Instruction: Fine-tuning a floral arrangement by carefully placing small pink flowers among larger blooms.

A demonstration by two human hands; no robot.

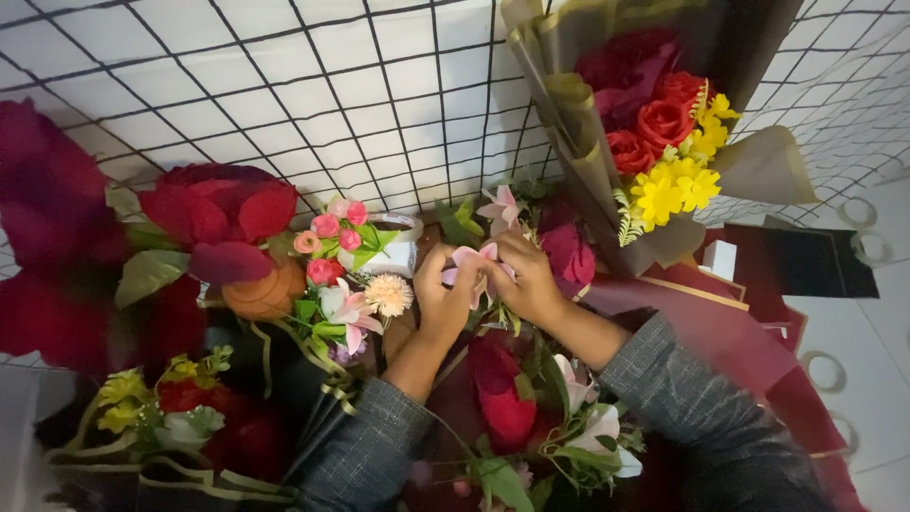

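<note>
— What are the hands doing in the head view?
— The left hand and right hand are both pinching a pale pink flower between their fingertips.
— And around that grip?
— A red rose is lying just below it, and a wrapped bouquet is leaning up and to the right, against the wire grid.

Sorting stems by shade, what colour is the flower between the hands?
Pale pink flower, clearest in the head view.

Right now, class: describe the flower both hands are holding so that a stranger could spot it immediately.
Start at the wire grid wall. Below its middle, the left hand and right hand meet. Between their fingertips is a pale pink lily-like bloom, unlike the deep red roses around.
</note>
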